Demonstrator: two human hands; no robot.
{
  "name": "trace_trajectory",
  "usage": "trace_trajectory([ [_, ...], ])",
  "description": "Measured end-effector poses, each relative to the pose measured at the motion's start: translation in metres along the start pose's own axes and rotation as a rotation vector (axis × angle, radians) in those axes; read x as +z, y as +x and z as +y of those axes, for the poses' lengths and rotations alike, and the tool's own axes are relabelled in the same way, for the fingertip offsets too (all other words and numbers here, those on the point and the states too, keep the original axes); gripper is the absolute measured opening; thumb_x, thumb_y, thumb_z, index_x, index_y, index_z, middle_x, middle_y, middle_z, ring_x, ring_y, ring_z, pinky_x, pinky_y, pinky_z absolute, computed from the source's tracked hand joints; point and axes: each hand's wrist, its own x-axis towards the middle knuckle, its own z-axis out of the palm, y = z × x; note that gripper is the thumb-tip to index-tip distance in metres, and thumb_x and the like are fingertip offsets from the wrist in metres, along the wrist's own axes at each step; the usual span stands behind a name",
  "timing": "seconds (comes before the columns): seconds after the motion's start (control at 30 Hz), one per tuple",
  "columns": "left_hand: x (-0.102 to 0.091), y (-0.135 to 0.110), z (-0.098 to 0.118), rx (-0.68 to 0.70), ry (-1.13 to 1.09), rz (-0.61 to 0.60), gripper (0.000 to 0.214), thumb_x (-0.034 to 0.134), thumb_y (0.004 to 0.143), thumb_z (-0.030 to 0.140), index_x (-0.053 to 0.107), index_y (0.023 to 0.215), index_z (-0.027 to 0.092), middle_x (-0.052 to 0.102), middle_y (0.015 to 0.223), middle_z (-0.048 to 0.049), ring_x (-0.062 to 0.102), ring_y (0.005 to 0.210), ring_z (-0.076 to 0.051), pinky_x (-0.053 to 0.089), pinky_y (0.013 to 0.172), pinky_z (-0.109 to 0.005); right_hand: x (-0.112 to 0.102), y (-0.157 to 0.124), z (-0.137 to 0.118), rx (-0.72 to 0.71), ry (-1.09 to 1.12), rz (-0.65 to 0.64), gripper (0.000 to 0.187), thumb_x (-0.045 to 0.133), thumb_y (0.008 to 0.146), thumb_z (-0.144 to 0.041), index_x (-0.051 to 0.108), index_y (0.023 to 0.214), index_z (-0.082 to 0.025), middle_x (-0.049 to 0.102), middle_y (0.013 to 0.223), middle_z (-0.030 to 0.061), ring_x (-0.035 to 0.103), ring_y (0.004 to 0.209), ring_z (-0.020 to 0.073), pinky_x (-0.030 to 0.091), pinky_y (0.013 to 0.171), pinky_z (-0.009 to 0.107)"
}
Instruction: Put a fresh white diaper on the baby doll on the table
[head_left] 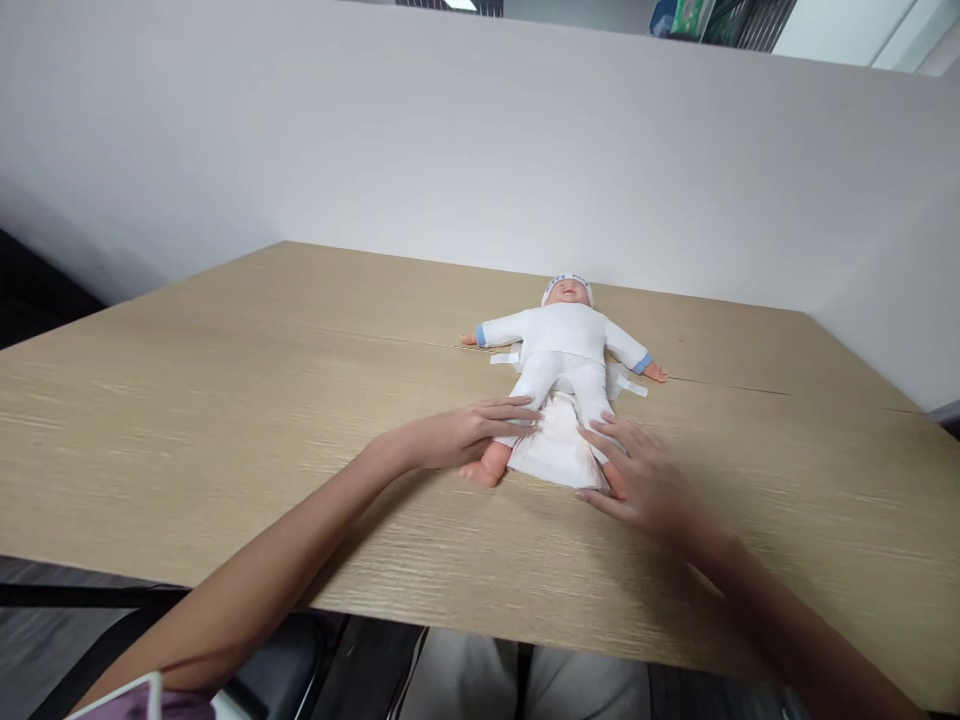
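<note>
A baby doll in a white outfit with blue cuffs and a printed cap lies on its back, arms spread and legs apart. Under its hips and between its legs is an unfolded white diaper, whose tabs stick out at both sides of the waist. My left hand rests with fingers extended across the doll's lower leg on the left, just above its bare foot. On the other side, my right hand has its fingers spread over the doll's other lower leg, beside the diaper's edge; that foot is mostly covered.
The doll lies on a wide wood-grain table whose front edge runs just before my lap. A pale partition wall rises behind the table's far edge. A dark chair stands below at the left.
</note>
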Motion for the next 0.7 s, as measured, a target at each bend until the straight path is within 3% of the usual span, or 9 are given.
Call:
trace_trajectory([
  [0.07, -0.003, 0.003, 0.007, -0.049, 0.009, -0.005, 0.06, 0.047, 0.105, 0.005, 0.056, 0.159, 0.031, 0.056, 0.165, -0.0059, 0.037, 0.164, -0.026, 0.041, 0.131, -0.049, 0.009, 0.0, -0.005, 0.015, -0.05, 0.024, 0.072, 0.075, 0.096, -0.055, 0.056, 0.157, -0.024, 0.063, 0.154, 0.0185, 0.054, 0.147, 0.042, 0.047, 0.119, 0.063],
  [0.13, -0.005, 0.009, 0.016, -0.095, 0.054, -0.004, 0.053, 0.047, 0.107, 0.012, 0.059, 0.155, 0.028, 0.06, 0.161, -0.0078, 0.042, 0.161, -0.028, 0.041, 0.129, -0.048, 0.017, 0.0, -0.006, 0.031, -0.07, 0.046, 0.062, 0.073, 0.097, -0.039, 0.058, 0.155, -0.025, 0.064, 0.151, 0.0177, 0.055, 0.146, 0.0402, 0.049, 0.118, 0.061],
  [0.2, -0.003, 0.016, 0.026, -0.144, 0.128, 0.011, 0.044, 0.053, 0.109, 0.028, 0.06, 0.152, 0.022, 0.064, 0.153, -0.013, 0.05, 0.153, -0.033, 0.043, 0.125, -0.05, 0.021, -0.001, -0.005, 0.047, -0.071, 0.075, 0.053, 0.065, 0.098, -0.021, 0.063, 0.151, -0.027, 0.067, 0.148, 0.0148, 0.056, 0.145, 0.0368, 0.05, 0.118, 0.058],
  [0.3, 0.01, 0.028, 0.037, -0.235, 0.277, 0.064, 0.067, 0.074, 0.094, 0.063, 0.062, 0.142, 0.017, 0.067, 0.141, -0.0182, 0.057, 0.136, -0.041, 0.047, 0.115, -0.055, 0.022, 0.0, -0.002, 0.067, -0.036, 0.13, 0.05, 0.054, 0.097, -0.008, 0.071, 0.139, -0.029, 0.071, 0.141, 0.0103, 0.06, 0.141, 0.0325, 0.053, 0.115, 0.055],
  [0.37, 0.021, 0.033, 0.04, -0.282, 0.368, 0.089, 0.084, 0.083, 0.078, 0.075, 0.064, 0.135, 0.016, 0.067, 0.137, -0.0193, 0.057, 0.129, -0.044, 0.048, 0.109, -0.057, 0.023, 0.002, 0.002, 0.087, 0.011, 0.168, 0.047, 0.051, 0.097, -0.007, 0.073, 0.132, -0.029, 0.074, 0.135, 0.0092, 0.064, 0.136, 0.031, 0.057, 0.111, 0.053],
  [0.43, 0.03, 0.037, 0.04, -0.302, 0.431, 0.101, 0.079, 0.083, 0.079, 0.073, 0.064, 0.133, 0.017, 0.067, 0.136, -0.0191, 0.055, 0.127, -0.044, 0.047, 0.105, -0.057, 0.024, 0.006, 0.006, 0.102, 0.046, 0.218, 0.04, 0.049, 0.099, -0.009, 0.074, 0.125, -0.027, 0.076, 0.126, 0.01, 0.068, 0.126, 0.0306, 0.06, 0.103, 0.051],
  [0.57, 0.028, 0.045, 0.034, -0.311, 0.424, 0.18, 0.025, 0.055, 0.106, 0.04, 0.069, 0.115, 0.02, 0.07, 0.12, -0.0141, 0.057, 0.116, -0.035, 0.046, 0.101, -0.048, 0.025, 0.022, 0.012, 0.134, 0.082, 0.322, 0.024, 0.046, 0.106, -0.023, 0.071, 0.106, -0.024, 0.075, 0.1, 0.0103, 0.069, 0.094, 0.0292, 0.059, 0.083, 0.044],
  [0.7, 0.002, 0.059, 0.02, -0.321, 0.136, 0.359, 0.033, 0.045, 0.109, 0.043, 0.065, 0.096, 0.02, 0.068, 0.098, -0.0081, 0.058, 0.095, -0.026, 0.047, 0.093, -0.041, 0.019, 0.049, 0.018, 0.196, 0.248, 0.392, 0.03, 0.041, 0.112, -0.039, 0.062, 0.096, -0.025, 0.068, 0.094, 0.0085, 0.065, 0.09, 0.0269, 0.056, 0.084, 0.04],
])
